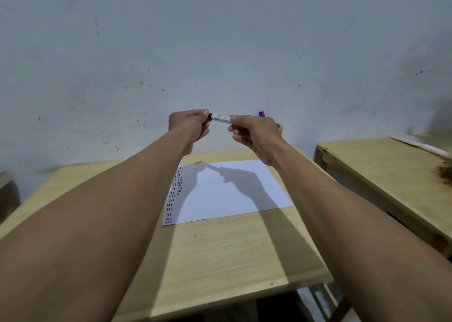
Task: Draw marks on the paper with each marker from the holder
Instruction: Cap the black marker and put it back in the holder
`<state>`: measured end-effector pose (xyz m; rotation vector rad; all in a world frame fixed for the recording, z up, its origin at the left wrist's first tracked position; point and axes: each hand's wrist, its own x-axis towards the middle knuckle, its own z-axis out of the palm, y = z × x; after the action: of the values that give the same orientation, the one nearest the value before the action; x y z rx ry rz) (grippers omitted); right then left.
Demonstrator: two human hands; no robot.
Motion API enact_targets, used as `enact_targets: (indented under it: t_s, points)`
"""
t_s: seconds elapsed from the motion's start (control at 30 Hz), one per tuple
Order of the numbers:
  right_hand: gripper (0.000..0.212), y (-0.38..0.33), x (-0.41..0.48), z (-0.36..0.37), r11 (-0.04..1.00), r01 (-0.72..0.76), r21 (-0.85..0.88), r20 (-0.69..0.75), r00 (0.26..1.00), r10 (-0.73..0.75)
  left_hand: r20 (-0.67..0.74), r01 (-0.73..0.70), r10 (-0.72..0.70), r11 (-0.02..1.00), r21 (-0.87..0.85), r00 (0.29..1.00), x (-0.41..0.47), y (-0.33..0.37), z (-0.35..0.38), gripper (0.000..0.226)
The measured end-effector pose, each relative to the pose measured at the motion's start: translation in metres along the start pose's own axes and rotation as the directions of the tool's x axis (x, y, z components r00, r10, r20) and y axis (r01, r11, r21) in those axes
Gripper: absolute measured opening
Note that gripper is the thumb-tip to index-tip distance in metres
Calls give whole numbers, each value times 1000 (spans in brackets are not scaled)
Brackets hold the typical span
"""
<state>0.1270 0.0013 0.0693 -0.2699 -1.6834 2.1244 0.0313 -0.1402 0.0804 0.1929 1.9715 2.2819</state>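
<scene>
Hands meet mid-frame above the paper (pixel 232 189): the left hand (pixel 189 123) has its grip closed on the black cap end, the right hand (pixel 254 133) on the barrel of the marker (pixel 220 118) — likely to part or join cap and barrel. Marker lies near-horizontal, cap pointing frame-left; the holder (pixel 279 127) peeks out behind the right hand.

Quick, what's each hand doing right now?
Left hand: closed on the black cap end of the marker.
Right hand: closed on the marker's white barrel, held up above the paper.
</scene>
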Motion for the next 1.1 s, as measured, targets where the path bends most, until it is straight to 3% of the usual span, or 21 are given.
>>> enact_targets:
  t_s: [0.13, 0.2, 0.33, 0.43, 0.57, 0.63, 0.8, 0.93, 1.1]
  points:
    - [21, 1, 6, -8, 949, 60, -310, 89, 995, -34, 49, -66, 65, 997, 31, 997, 3, 3, 4, 8]
    - [24, 2, 9, -11, 895, 77, -439, 91, 995, -41, 81, -132, 123, 983, 127, 989, 5, 9, 11, 8]
    - [17, -7, 12, -13, 800, 118, -588, 111, 992, -65, 99, -239, 221, 942, 237, 970, 10, 19, 30, 21]
    - [17, -20, 20, -22, 761, 130, -635, 84, 992, -99, 72, -200, 188, 952, 231, 979, 16, 12, 44, 25]
    - [11, -34, 40, -45, 745, 127, -655, 24, 989, -147, 72, -185, 170, 911, 368, 983, 25, -18, 54, 37]
    - [3, -35, 53, -56, 735, 130, -665, 1, 985, -173, 107, -190, 160, 884, 427, 981, 26, -34, 61, 42]
    - [15, -34, 82, -81, 643, 119, -757, -55, 968, -244, 218, -233, 132, 807, 543, 967, 31, -71, 88, 50]
    - [26, -35, 99, -96, 617, 112, -779, -127, 935, -330, 293, -237, 73, 780, 579, 953, 36, -89, 116, 78]
    - [24, -27, 121, -108, 562, 88, -823, -146, 922, -358, 311, -254, 71, 759, 600, 948, 49, -108, 143, 102]
